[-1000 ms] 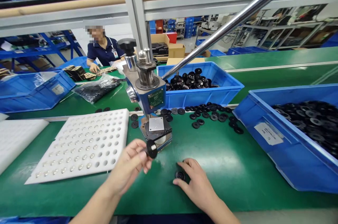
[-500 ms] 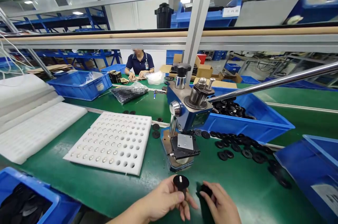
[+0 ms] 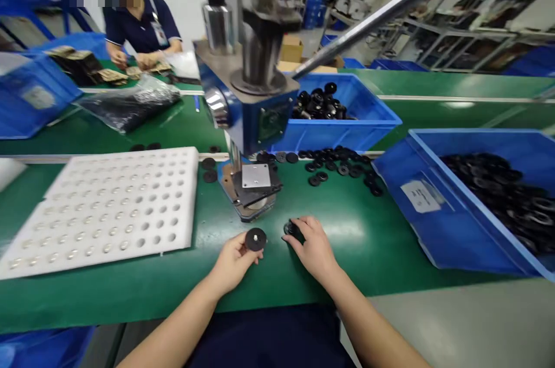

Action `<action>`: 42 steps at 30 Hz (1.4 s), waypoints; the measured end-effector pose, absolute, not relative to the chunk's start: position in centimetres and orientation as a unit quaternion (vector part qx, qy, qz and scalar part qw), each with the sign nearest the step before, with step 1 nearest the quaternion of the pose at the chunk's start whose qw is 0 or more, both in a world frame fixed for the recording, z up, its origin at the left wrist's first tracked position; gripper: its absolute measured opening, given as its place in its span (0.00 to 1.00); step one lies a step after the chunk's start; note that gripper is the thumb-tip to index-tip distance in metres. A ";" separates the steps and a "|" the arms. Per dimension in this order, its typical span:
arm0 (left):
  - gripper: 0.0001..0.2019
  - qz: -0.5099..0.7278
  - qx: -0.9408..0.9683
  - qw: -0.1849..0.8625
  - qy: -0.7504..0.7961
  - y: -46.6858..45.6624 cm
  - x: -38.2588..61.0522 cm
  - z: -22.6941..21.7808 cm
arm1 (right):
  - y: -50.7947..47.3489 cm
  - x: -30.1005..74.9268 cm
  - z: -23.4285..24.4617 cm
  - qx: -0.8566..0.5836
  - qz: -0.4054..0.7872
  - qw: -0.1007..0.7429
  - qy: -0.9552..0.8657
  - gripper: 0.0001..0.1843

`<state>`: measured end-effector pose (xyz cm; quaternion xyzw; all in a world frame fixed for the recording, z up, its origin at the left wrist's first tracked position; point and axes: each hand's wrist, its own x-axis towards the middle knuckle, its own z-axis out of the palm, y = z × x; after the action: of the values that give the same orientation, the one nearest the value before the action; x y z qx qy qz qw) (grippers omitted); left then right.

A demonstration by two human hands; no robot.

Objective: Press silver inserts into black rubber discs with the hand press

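My left hand [image 3: 236,258] grips a black round disc [image 3: 255,244] from its lower side. The disc's face is toward me, with a small bright metal pin standing at its centre. To the right, a little above the green table, my right hand [image 3: 314,244] pinches a black ring-like disc [image 3: 289,229] between thumb and fingers; it is partly hidden by them. The two discs are apart. Just beyond my hands stands a blue lever press [image 3: 260,119], with a flat silver plate [image 3: 256,176] on its base.
At left lies a white foam tray [image 3: 184,206] with silver-topped pieces in many holes. Black discs [image 3: 342,168] are scattered behind the press. One blue bin [image 3: 342,128] stands behind, another blue bin [image 3: 407,206] at right, both with black parts. A co-worker [image 3: 143,33] sits across.
The view has turned down and to the right. The left-hand disc now shows its face more squarely. Both hands still hold their black discs.
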<state>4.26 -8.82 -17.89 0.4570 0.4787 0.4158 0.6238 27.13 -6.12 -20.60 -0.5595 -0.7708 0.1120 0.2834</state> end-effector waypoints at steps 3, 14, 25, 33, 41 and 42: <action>0.12 0.400 0.474 0.620 0.481 -8.6 4.1 -18.0 | -6.4 27.2 -20.9 -0.579 0.122 0.267 -0.761 0.23; 0.11 0.399 0.494 0.602 0.484 -8.8 4.2 -17.8 | -6.7 27.0 -21.1 -0.587 0.133 0.272 -0.751 0.25; 0.07 0.396 0.616 0.471 0.492 -9.2 4.1 -18.8 | -8.7 23.2 -15.8 -0.505 0.195 0.373 -0.753 0.19; 0.12 0.407 0.675 0.403 0.465 -9.5 4.0 -19.3 | -10.4 20.7 -14.5 -0.468 0.205 0.360 -0.781 0.14; 0.10 0.407 0.686 0.381 0.467 -9.8 3.9 -19.8 | -10.4 20.7 -14.7 -0.462 0.181 0.340 -0.799 0.12; 0.10 0.402 0.689 0.383 0.466 -9.8 3.9 -19.8 | -10.4 20.8 -14.7 -0.461 0.183 0.337 -0.800 0.12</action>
<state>3.87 -9.79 -19.77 0.6887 0.4659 0.4023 0.3831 20.79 -10.39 -14.74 -0.4609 -0.8004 0.1826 0.3370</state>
